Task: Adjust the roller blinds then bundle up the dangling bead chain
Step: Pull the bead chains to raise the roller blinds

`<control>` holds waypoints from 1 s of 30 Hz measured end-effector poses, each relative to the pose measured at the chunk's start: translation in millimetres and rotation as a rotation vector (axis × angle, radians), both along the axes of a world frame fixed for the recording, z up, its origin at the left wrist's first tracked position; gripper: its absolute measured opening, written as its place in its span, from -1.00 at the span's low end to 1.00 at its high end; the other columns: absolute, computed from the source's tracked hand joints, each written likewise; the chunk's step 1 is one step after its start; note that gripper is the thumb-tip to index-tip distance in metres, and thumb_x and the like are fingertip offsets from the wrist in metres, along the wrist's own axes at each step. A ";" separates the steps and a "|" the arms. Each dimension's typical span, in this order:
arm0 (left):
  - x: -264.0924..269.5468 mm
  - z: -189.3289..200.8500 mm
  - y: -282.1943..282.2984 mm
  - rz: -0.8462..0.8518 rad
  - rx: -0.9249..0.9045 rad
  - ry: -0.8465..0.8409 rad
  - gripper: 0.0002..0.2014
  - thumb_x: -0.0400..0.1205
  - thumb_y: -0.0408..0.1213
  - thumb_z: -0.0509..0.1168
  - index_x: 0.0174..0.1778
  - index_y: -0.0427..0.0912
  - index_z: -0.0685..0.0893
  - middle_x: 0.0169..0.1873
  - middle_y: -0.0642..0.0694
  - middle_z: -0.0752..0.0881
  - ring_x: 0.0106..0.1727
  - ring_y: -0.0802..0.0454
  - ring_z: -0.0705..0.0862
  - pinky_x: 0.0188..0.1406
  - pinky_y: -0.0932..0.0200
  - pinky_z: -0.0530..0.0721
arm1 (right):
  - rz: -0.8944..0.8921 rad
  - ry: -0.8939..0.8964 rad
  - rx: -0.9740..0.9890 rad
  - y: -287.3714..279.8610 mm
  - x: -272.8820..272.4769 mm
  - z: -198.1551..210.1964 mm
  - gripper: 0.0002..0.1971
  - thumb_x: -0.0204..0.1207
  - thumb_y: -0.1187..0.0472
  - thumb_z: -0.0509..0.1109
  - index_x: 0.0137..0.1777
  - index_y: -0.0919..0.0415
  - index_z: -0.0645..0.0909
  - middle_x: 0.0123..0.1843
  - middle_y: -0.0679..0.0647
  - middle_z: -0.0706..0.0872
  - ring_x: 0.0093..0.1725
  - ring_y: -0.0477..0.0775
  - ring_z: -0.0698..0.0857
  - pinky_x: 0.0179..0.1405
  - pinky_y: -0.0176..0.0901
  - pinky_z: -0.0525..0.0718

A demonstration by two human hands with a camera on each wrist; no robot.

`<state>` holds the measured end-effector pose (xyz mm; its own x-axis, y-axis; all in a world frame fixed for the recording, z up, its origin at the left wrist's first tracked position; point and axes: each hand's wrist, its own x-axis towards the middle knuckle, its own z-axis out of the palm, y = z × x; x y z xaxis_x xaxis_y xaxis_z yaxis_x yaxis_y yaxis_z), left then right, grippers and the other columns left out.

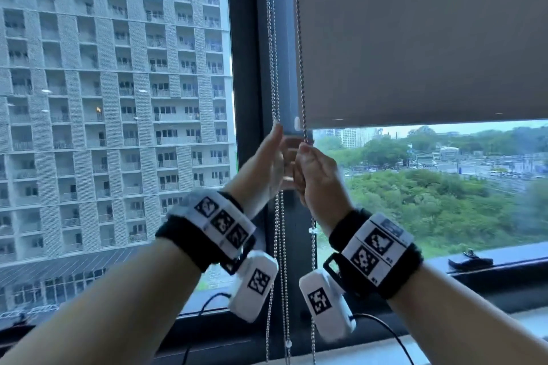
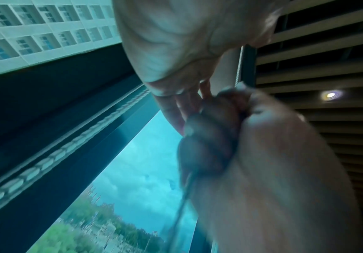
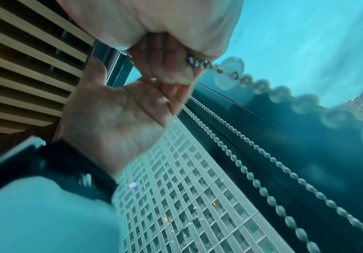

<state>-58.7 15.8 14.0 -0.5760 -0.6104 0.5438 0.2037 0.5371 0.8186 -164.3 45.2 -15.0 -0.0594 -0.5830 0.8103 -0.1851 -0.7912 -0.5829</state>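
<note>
A grey roller blind [image 1: 415, 38] hangs over the upper part of the right window pane; its bottom edge is just above my hands. A bead chain [image 1: 301, 68] runs down the blind's left edge. My right hand [image 1: 314, 169] grips this chain in a fist, and the right wrist view shows the beads [image 3: 197, 63] leaving my curled fingers. A second pair of chains [image 1: 274, 68] hangs along the dark window frame [image 1: 247, 68]. My left hand [image 1: 268, 157] is raised beside them with straight fingers, its fingertip touching the pair. Its palm [image 3: 115, 116] is open.
A black window latch [image 1: 470, 261] sits on the sill [image 1: 504, 255] at the right. Both chains dangle below my wrists towards the lower frame. Thin black cables [image 1: 382, 326] trail from the wrist cameras. Outside stands a tall apartment block [image 1: 118, 98].
</note>
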 end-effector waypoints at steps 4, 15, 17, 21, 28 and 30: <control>-5.8 52.5 13.1 -0.003 -0.054 0.072 -0.47 0.71 0.09 -0.14 0.17 -0.26 0.54 -0.16 -0.19 0.71 -0.17 -0.07 0.73 -0.21 0.10 0.70 | -0.029 -0.011 -0.021 -7.5 2.0 -10.0 -0.57 0.69 0.10 0.04 -0.46 -0.05 0.40 -0.66 -0.16 0.33 -0.63 -0.18 0.20 -0.66 -0.32 0.19; -20.4 78.3 25.1 0.001 0.140 0.236 -0.50 0.66 0.22 -0.04 -0.50 -0.01 0.33 -0.63 0.09 0.21 -0.65 0.17 0.08 -0.74 0.34 -0.03 | -0.191 0.162 -0.015 -6.6 6.7 -77.1 -0.69 0.56 0.03 0.03 -0.42 -0.08 0.40 -0.49 -0.17 0.46 -0.49 -0.19 0.43 -0.46 -0.22 0.38; -23.2 57.5 18.4 0.021 0.175 0.228 -0.50 0.69 0.17 -0.03 -0.53 0.01 0.19 -0.63 0.09 0.16 -0.62 0.14 0.02 -0.69 0.31 -0.09 | -0.144 0.129 0.059 -10.8 4.0 -98.9 -0.66 0.49 -0.07 0.03 -0.36 0.03 0.52 -0.46 -0.12 0.57 -0.42 -0.19 0.50 -0.39 -0.15 0.47; -23.5 27.2 9.8 0.020 0.156 0.251 -0.58 0.70 0.12 -0.03 -0.35 -0.01 0.01 -0.66 0.11 0.12 -0.65 0.16 0.01 -0.68 0.34 -0.07 | -0.089 0.142 0.161 -12.4 0.2 -124.7 -0.71 0.55 -0.03 0.06 -0.18 -0.01 0.61 -0.37 -0.05 0.67 -0.32 -0.05 0.62 -0.28 -0.06 0.61; -18.4 16.8 7.1 0.063 0.110 0.310 -0.52 0.73 0.05 -0.02 -0.54 0.02 0.14 -0.69 0.12 0.15 -0.65 0.15 0.02 -0.66 0.28 -0.06 | -0.100 0.115 0.160 -5.2 -7.7 -108.1 -0.30 0.39 -0.39 0.04 -0.13 0.31 0.60 -0.34 0.32 0.65 -0.39 0.13 0.59 -0.38 -0.16 0.61; -16.2 16.2 7.4 0.066 0.101 0.325 -0.49 0.73 0.03 -0.01 -0.59 0.03 0.18 -0.71 0.12 0.18 -0.67 0.15 0.04 -0.70 0.34 0.00 | -0.132 0.121 0.110 -4.8 -13.6 -93.5 -0.25 0.32 -0.53 -0.03 -0.03 0.13 0.62 -0.22 0.18 0.73 -0.27 -0.05 0.69 -0.28 -0.31 0.68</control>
